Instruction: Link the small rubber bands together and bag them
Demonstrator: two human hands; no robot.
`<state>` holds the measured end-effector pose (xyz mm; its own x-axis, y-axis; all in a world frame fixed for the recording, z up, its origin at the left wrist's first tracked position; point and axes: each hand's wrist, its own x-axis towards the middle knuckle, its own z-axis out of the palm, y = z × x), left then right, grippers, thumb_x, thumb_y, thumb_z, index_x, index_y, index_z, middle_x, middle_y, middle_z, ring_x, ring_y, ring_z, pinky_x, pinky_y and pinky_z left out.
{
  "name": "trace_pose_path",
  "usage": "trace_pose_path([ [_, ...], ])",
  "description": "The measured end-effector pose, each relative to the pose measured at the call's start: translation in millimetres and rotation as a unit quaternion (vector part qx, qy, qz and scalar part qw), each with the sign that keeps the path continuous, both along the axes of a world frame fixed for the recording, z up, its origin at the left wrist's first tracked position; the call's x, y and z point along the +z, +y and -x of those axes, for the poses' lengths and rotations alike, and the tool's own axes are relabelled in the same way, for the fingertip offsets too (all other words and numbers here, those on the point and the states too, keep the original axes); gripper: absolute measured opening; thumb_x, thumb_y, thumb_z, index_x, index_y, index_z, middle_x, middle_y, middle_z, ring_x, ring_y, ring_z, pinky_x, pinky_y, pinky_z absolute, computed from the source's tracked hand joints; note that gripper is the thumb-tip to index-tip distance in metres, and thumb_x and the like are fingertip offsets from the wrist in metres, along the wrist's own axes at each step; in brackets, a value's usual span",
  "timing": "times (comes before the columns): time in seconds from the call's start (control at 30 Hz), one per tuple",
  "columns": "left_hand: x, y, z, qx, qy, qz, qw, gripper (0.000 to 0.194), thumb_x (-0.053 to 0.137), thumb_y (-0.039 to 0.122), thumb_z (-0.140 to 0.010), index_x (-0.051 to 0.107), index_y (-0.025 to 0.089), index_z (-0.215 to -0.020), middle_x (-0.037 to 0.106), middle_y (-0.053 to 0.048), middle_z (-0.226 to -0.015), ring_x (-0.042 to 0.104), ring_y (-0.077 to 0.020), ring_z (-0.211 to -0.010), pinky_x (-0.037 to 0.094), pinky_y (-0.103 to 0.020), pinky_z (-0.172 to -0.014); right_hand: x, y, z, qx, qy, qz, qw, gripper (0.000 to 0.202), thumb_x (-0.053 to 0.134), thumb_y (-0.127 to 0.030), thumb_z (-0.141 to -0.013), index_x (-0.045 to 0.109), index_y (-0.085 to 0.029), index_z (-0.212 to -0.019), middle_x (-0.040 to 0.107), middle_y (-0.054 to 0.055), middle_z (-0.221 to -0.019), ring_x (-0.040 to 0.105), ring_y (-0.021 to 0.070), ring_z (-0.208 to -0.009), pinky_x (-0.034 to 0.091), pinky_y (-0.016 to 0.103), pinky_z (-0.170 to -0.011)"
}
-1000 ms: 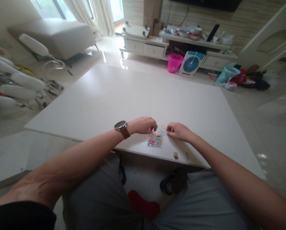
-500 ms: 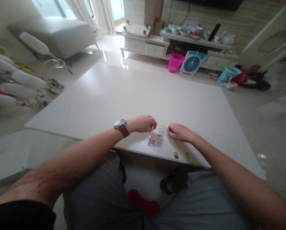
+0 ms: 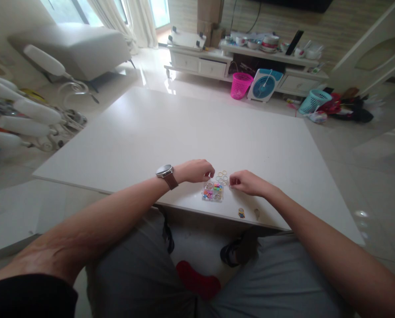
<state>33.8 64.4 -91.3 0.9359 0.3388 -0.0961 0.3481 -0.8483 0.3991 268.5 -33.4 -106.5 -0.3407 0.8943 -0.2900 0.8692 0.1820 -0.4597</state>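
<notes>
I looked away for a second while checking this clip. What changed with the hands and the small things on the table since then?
Very little. The right hand drew slightly in toward the rings, fingertips pinched; what they hold is too small to tell. The left hand stays curled beside the clear bead box. Box, rings, the small yellow figure and the table kept their places.

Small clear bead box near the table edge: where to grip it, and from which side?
Probably pinch the clear bead box across its short left and right walls, coming from above. It lies flat and low on the table, open side up. The left hand and right hand flank its far corners, so approach from the near edge.
</notes>
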Motion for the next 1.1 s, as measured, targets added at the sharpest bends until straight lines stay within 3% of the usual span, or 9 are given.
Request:
trace_pose_path([
  [0.17,-1.9,0.3,-0.4,-0.002,-0.001,0.001,1.0,0.02,0.055,0.019,-0.08,0.072,0.021,-0.091,0.071,-0.002,-0.085,0.061,-0.0129,-0.074,0.041,-0.024,-0.067,-0.9,1.2,7.4,0.01,-0.048,-0.033,0.998,0.006,0.062,-0.016,-0.078,0.067,-0.017,-0.081,0.065,0.005,-0.087,0.056,0.0148,-0.076,0.039,0.022,-0.068],
  [0.43,-0.9,0.0,1.9,0.004,-0.004,0.004,1.0,0.021,0.055,0.02,-0.08,0.072,0.022,-0.091,0.071,-0.002,-0.086,0.06,-0.0128,-0.074,0.041,-0.024,-0.067,-2.6,2.0,8.5,0.013,-0.107,0.0,0.994,0.005,0.06,-0.019,-0.082,0.064,-0.017,-0.08,0.066,0.006,-0.09,0.058,0.0163,-0.078,0.039,0.024,-0.068],
  [0.9,0.3,0.2,2.5,0.004,0.001,0.002,1.0,0.021,0.055,0.02,-0.081,0.072,0.022,-0.092,0.071,-0.002,-0.086,0.062,-0.0131,-0.075,0.042,-0.024,-0.069,1.5,-3.5,18.9,0.035,-0.21,0.036,0.976,0.008,0.058,-0.022,-0.077,0.065,-0.019,-0.08,0.069,0.01,-0.091,0.06,0.021,-0.076,0.029,0.028,-0.055],
  [1.1,4.7,-1.8,1.7,0.007,0.012,0.0,1.0,0.021,0.055,0.02,-0.081,0.072,0.022,-0.093,0.071,-0.002,-0.088,0.062,-0.0133,-0.075,0.042,-0.024,-0.068,7.6,-2.9,13.3,0.049,-0.146,0.019,0.988,0.003,0.057,-0.02,-0.076,0.059,-0.018,-0.075,0.065,0.007,-0.081,0.054,0.0172,-0.069,0.031,0.027,-0.057],
])
